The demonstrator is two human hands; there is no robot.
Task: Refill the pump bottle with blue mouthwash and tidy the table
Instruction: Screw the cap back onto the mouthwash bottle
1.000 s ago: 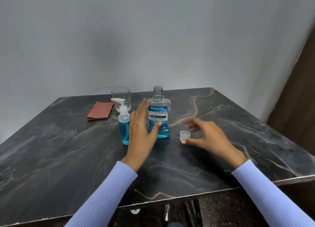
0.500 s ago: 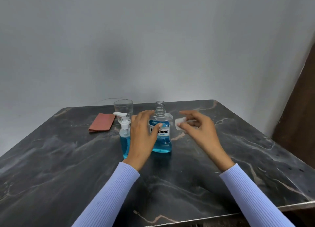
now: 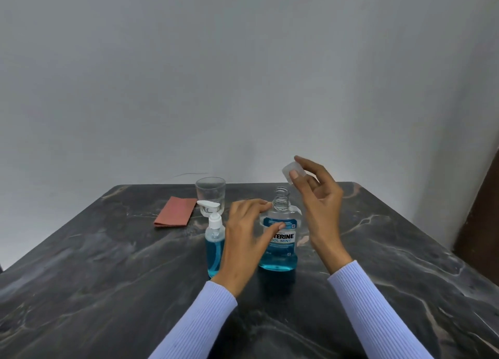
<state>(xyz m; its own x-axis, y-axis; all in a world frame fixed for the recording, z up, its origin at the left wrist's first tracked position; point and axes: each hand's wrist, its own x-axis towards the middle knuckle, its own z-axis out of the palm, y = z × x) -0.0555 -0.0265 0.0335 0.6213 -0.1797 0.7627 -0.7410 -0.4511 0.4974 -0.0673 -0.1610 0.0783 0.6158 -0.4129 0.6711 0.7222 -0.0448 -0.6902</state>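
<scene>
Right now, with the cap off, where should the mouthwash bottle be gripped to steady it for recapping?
Grip the mouthwash bottle around its broad labelled body, coming from its left side as the left hand does. It stands upright, and the narrow threaded neck must stay clear for the cap pinched in the right hand.

The left hand [image 3: 244,240] hides part of the mouthwash bottle [image 3: 280,240] label.

Pump bottle [image 3: 214,244] just left of mouthwash bottle [image 3: 280,240]; glass [image 3: 210,198] behind; right tabletop [image 3: 391,250] bare.
</scene>
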